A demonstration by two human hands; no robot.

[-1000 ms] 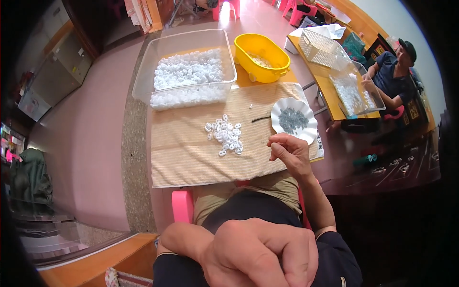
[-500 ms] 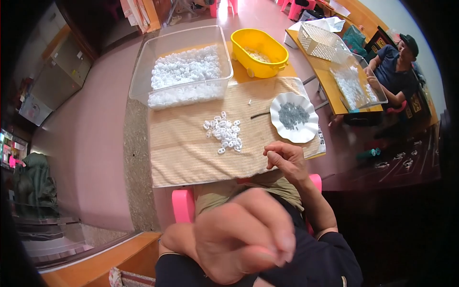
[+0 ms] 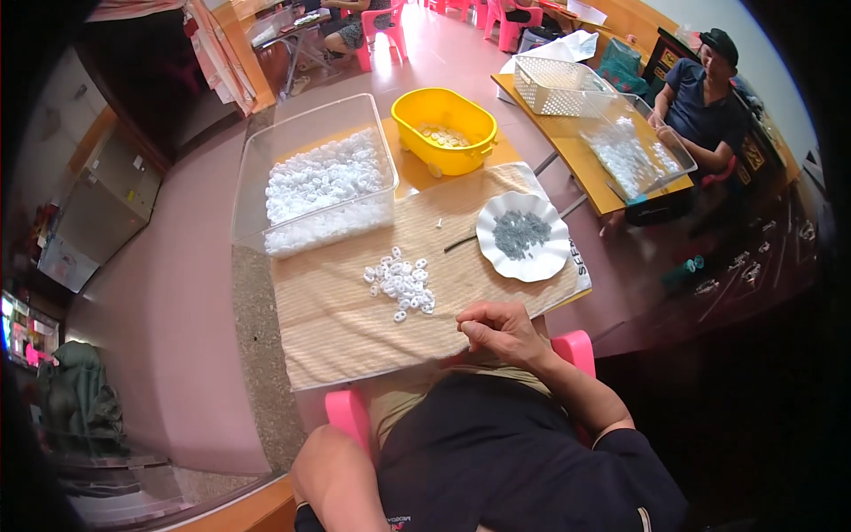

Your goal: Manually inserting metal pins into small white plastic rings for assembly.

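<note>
My right hand (image 3: 503, 330) hovers at the near edge of the cloth-covered table, its thumb and fingers pinched together. Whatever those fingers may hold is too small or hidden to make out. Only my left forearm (image 3: 335, 470) shows at the lower edge; the hand itself is out of the picture. Ahead of my right hand, to its left, lies a loose pile of small white plastic pieces with holes (image 3: 403, 284). A white wavy-rimmed plate (image 3: 558, 253) stands beyond it to the right, bearing many tiny grey parts (image 3: 521, 234).
A large clear bin (image 3: 386, 155) of white pieces and a yellow tub (image 3: 486, 133) stand at the table's back. A thin dark stick (image 3: 459, 242) and one small white part (image 3: 439, 223) lie near the plate. A co-worker (image 3: 705, 106) sits at a table right.
My left hand, large and blurred in front before, has left the picture. The view has tilted up, so the table sits lower. My right hand stays pinched near the table edge.
</note>
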